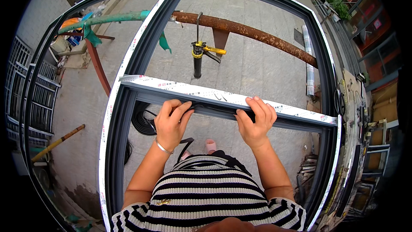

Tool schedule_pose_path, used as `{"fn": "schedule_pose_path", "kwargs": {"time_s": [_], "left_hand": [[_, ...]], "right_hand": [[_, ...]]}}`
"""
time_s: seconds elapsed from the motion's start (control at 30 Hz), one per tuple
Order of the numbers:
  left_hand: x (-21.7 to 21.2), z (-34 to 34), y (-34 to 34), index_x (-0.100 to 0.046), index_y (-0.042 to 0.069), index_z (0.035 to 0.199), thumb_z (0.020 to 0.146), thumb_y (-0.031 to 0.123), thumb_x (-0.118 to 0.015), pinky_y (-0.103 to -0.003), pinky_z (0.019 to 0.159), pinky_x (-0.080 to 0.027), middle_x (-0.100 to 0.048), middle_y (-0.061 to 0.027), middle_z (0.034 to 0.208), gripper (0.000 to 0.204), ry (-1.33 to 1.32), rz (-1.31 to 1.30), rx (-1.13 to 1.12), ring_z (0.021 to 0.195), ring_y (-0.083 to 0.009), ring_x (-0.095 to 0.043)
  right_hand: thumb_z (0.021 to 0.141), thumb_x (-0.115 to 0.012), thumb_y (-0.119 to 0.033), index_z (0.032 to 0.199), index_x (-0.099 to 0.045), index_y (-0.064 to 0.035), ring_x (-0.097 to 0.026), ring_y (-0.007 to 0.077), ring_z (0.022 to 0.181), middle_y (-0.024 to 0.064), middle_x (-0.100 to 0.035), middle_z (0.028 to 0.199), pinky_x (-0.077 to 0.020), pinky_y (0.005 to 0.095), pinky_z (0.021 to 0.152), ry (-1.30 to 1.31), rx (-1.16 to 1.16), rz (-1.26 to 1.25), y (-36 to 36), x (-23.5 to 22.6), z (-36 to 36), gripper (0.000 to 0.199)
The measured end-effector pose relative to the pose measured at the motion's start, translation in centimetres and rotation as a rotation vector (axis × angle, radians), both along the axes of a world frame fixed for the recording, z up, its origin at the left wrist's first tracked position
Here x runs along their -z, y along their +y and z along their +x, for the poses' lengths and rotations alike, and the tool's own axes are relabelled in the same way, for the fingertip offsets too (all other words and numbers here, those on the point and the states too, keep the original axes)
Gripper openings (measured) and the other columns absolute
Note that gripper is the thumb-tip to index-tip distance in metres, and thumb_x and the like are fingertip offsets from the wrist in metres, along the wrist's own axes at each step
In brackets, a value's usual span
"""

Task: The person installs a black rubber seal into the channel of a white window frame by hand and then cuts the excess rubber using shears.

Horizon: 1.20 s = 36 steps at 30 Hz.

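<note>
A large dark grey window frame (121, 116) lies before me, its faces covered in white printed protective film. Along the near side of its crossbar (197, 90) runs a groove with a thin black rubber strip (210, 108) in it. My left hand (168, 122), with a bracelet on the wrist, pinches the strip at the crossbar's left half. To its right, my right hand (256, 122) has thumb and fingers closed over the bar's edge at the strip's other visible end. The fingertips partly hide the strip. A black length hangs below my left wrist, near a black coil (143, 120) on the ground.
A rusty pipe (257, 34) and a green-wrapped pipe (116, 17) pass beneath the frame. A black caulking gun (198, 60) with a yellow handle hangs from the rusty pipe. Long profiles (349, 146) lie at the right; metal grilles (40, 99) stand at the left.
</note>
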<state>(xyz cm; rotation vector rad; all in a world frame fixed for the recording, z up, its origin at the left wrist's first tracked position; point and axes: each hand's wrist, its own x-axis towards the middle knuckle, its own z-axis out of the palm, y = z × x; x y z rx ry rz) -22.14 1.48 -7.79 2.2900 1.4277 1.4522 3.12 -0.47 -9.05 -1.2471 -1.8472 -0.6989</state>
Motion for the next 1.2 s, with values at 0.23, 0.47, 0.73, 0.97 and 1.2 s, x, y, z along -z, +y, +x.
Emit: {"fn": "schedule_pose_path", "kwargs": {"time_s": [0.23, 0.47, 0.73, 0.97, 1.2], "left_hand": [[0.4, -0.3, 0.6, -0.074, 0.008, 0.097, 0.065, 0.014, -0.092, -0.037, 0.070, -0.050, -0.063, -0.0059, 0.094, 0.037, 0.056, 0.019, -0.058, 0.084, -0.0237, -0.061], [-0.3, 1.6, 1.9, -0.071, 0.016, 0.118, 0.066, 0.033, -0.091, -0.052, 0.108, -0.032, -0.063, -0.0051, 0.122, 0.058, 0.266, 0.262, -0.095, 0.123, -0.0288, -0.052], [-0.6, 2.9, 3.2, -0.069, 0.016, 0.126, 0.062, 0.045, -0.088, -0.056, 0.119, -0.020, -0.066, -0.0013, 0.125, 0.073, 0.281, 0.170, 0.047, 0.130, -0.0271, -0.054], [-1.9, 4.2, 3.3, -0.068, 0.014, 0.124, 0.068, 0.063, -0.077, -0.056, 0.119, -0.020, -0.068, -0.0029, 0.118, 0.076, 0.421, 0.162, 0.040, 0.119, -0.0249, -0.058], [-1.2, 4.6, 3.4, -0.067, 0.010, 0.119, 0.061, 0.053, -0.087, -0.046, 0.103, -0.031, -0.067, -0.0033, 0.112, 0.074, 0.382, 0.182, 0.045, 0.109, -0.0241, -0.059]], "right_hand": [[0.072, -0.087, -0.027, 0.088, -0.068, -0.0190, -0.059, 0.0275, 0.121, 0.0055, -0.067, 0.124, -0.0332, 0.0446, 0.105, -0.018, -0.020, -0.046, 0.0, -0.1, 0.0, 0.026], [0.072, -0.087, -0.034, 0.090, -0.067, -0.0198, -0.059, 0.0259, 0.121, 0.0039, -0.067, 0.123, -0.0314, 0.0445, 0.106, -0.001, 0.010, -0.038, 0.2, 0.1, -0.6, 0.031], [0.075, -0.087, -0.038, 0.097, -0.065, -0.0216, -0.055, 0.0258, 0.125, 0.0014, -0.064, 0.125, -0.0295, 0.0467, 0.110, 0.101, -0.057, 0.076, -0.7, 1.0, 0.6, 0.035], [0.074, -0.086, -0.055, 0.130, -0.052, -0.0158, -0.044, 0.0353, 0.137, 0.0098, -0.056, 0.138, -0.0209, 0.0580, 0.118, 0.214, 0.154, -0.001, -3.3, 1.3, 5.3, 0.076], [0.058, -0.091, -0.053, 0.129, -0.061, -0.0116, -0.049, 0.0311, 0.129, 0.0075, -0.060, 0.128, -0.0189, 0.0572, 0.116, 0.059, 0.300, -0.213, -2.9, -1.4, 6.0, 0.087]]}}
